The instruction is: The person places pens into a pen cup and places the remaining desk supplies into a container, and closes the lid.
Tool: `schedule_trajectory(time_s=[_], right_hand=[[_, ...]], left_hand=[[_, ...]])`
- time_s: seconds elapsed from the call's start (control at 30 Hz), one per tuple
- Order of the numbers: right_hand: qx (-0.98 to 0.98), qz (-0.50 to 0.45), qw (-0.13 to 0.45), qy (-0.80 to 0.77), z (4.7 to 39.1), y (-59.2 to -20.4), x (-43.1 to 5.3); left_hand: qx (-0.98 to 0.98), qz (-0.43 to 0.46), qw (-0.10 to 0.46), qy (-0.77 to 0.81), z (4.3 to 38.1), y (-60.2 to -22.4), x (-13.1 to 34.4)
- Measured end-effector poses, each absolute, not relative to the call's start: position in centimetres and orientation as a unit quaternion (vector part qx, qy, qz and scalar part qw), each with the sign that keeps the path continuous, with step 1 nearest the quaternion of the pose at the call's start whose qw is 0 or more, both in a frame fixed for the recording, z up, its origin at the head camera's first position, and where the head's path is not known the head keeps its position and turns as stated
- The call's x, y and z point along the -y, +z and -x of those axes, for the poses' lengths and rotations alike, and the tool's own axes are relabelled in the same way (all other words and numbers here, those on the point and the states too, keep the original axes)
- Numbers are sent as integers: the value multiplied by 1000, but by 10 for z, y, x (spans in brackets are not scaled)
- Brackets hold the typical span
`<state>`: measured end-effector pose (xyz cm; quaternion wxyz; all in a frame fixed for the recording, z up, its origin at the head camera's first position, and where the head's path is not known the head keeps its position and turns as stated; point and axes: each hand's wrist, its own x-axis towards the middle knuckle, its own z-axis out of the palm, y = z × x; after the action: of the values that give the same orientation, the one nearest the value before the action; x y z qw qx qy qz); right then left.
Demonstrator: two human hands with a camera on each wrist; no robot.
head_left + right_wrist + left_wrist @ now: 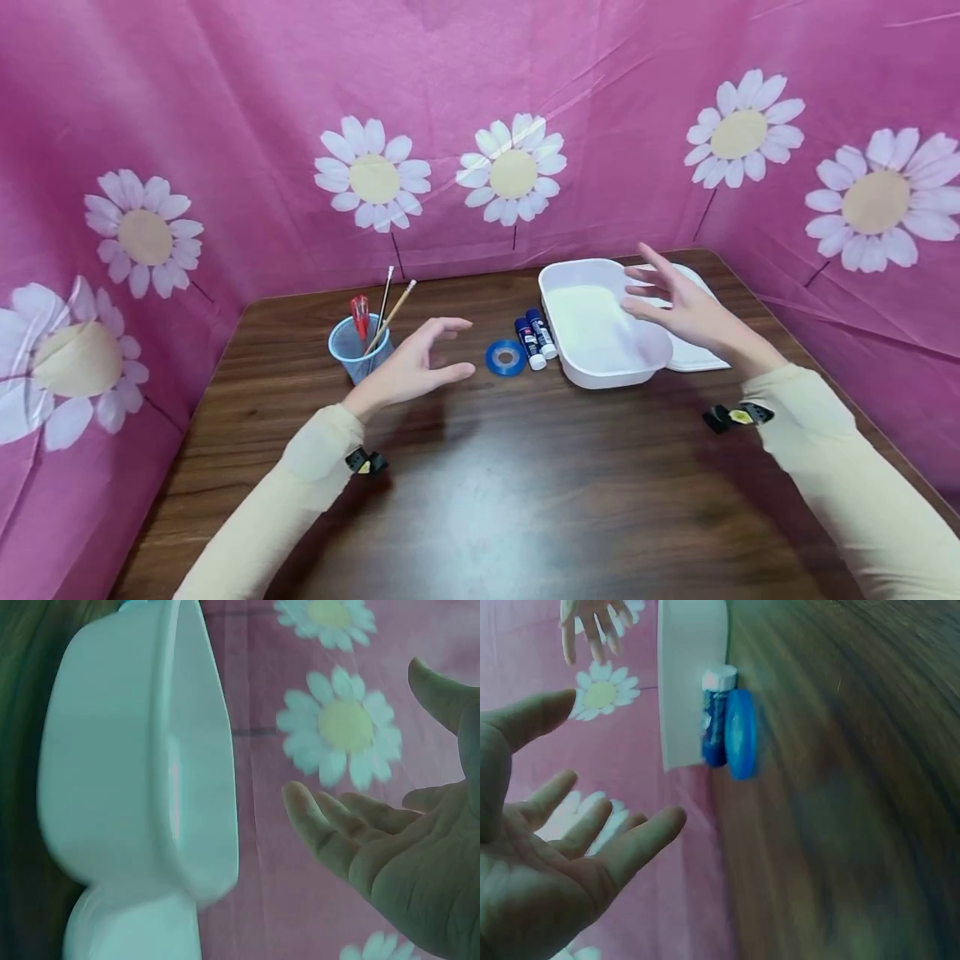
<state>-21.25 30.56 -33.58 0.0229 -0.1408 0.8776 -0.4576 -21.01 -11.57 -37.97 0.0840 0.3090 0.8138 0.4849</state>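
My left hand [415, 363] hovers over the table with fingers spread and thumb apart, holding nothing. It is between a blue mesh pen cup [352, 351] and a roll of blue tape [506, 357]. Two glue sticks [534, 340] with white caps lie side by side just right of the tape. Above the right side of a white plastic tub [588, 333], my right hand [678, 304] is raised with its fingers spread, also holding nothing. In the right wrist view the tub [105, 757] stands apart from the fingertips.
The cup holds a red pen [360, 315], a dark brush and a pencil [392, 315]. A white lid [693, 354] lies partly behind the tub on the right. Pink cloth [450, 50] with daisies hangs around the back and sides of the brown wooden table [525, 483].
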Motion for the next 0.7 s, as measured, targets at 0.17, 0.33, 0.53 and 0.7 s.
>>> schedule_trajectory(time_s=[0.17,0.33,0.53,0.7], right_hand=[[-887,114,-1,-447,198,-351,-334],[-875,118,20,-468,197,-376,-354],[-842,142,63,-517,202,-403,-368],[-824,156,108,-533,204,-421,-375]], left_hand=[[-818,-274,133,489,225,-397,97],[-794,-210,206,531,242,-410,82],[-797,-159,225,537,258,-423,67],[-794,-157,235,538,263,-430,54]])
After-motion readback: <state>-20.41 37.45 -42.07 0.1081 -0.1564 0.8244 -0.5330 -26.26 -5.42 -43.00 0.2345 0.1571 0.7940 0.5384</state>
